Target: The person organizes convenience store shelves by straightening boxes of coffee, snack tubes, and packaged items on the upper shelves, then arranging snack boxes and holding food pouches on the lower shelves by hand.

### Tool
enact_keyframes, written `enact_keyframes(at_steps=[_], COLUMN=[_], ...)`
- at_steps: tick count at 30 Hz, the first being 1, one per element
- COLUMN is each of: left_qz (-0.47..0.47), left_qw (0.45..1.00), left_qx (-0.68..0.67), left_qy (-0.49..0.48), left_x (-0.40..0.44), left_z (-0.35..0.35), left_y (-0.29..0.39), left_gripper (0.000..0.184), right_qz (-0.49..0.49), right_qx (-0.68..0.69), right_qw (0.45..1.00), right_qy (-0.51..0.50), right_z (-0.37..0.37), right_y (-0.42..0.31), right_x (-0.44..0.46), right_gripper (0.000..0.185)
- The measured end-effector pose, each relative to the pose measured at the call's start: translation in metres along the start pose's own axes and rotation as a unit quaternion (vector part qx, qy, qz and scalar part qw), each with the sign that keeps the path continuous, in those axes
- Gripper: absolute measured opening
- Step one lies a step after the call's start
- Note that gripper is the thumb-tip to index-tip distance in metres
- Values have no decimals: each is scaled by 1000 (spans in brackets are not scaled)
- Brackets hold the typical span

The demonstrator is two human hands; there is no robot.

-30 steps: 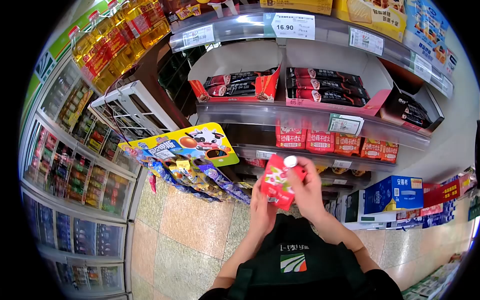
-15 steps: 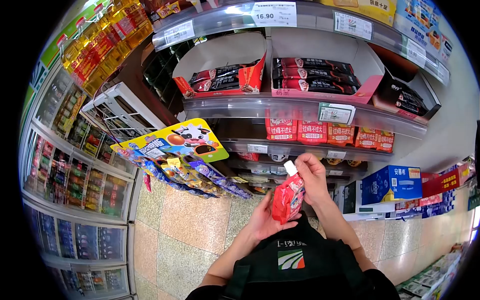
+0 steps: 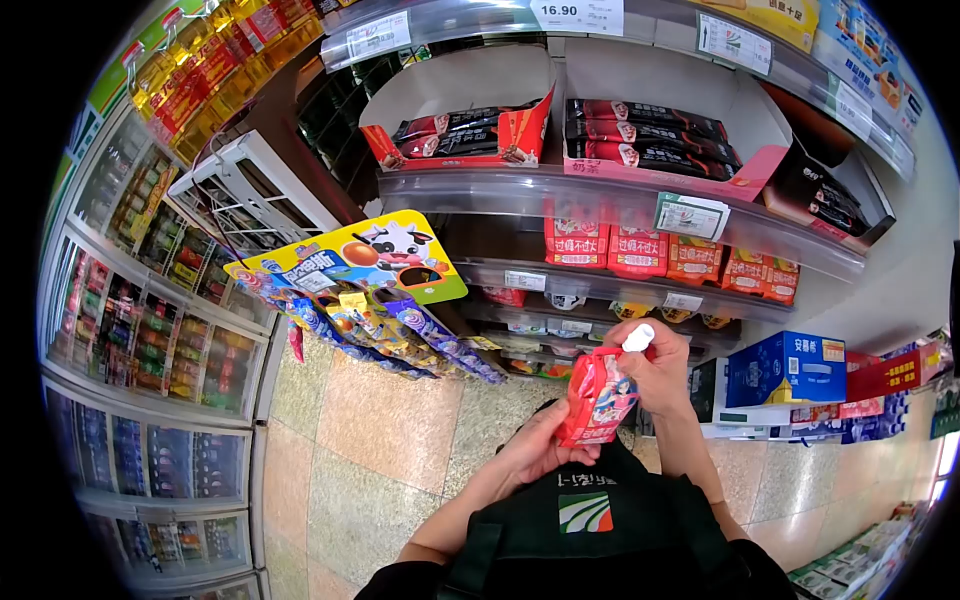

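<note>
A red pouch [image 3: 598,400] with a white cap [image 3: 638,338] is held in front of the dark green apron, its printed side partly turned up and its capped corner pointing up and right. My left hand [image 3: 545,440] grips the lower left edge of the pouch, fingers beneath it. My right hand [image 3: 660,370] is closed around the top by the cap, thumb just under the white cap. Beyond the hands, red packs [image 3: 637,250] with similar lettering stand in a row on a shelf.
Open boxes of black sachets [image 3: 650,140] sit on the shelf above. Hanging candy bags [image 3: 400,330] are at the left, beside a wire rack [image 3: 255,190]. Glass-door coolers [image 3: 150,340] line the far left. A blue carton [image 3: 786,370] stands at the right.
The pouch has moved right and slightly up since half a second ago, after being turned over from the face shown a second ago. Both hands moved along with it.
</note>
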State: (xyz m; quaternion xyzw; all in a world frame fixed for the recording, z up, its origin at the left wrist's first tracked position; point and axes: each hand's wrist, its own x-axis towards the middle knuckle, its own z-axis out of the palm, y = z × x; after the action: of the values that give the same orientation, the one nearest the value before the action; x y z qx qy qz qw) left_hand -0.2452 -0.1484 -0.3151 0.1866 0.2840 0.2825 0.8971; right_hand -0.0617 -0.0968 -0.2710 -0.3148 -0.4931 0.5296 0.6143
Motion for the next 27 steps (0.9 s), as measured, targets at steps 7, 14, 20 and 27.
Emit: enact_keyframes(at_steps=[7, 14, 20, 27], left_qz=[514, 571, 574, 419], left_qw=[665, 547, 539, 689], left_qx=[485, 544, 519, 528], left_qy=[241, 281, 334, 268], left_x=[3, 26, 38, 29], left_z=[26, 42, 37, 28], left_y=[39, 38, 36, 54], left_gripper=[20, 20, 14, 13], right_qz=[38, -36, -308, 24], right_qx=[-51, -230, -417, -293], right_qw=[997, 969, 852, 955], right_qy=[43, 84, 80, 51], right_z=[11, 32, 41, 24], right_y=[-7, -11, -4, -1], right_x=[-5, -6, 7, 18], right_gripper=[23, 25, 26, 20])
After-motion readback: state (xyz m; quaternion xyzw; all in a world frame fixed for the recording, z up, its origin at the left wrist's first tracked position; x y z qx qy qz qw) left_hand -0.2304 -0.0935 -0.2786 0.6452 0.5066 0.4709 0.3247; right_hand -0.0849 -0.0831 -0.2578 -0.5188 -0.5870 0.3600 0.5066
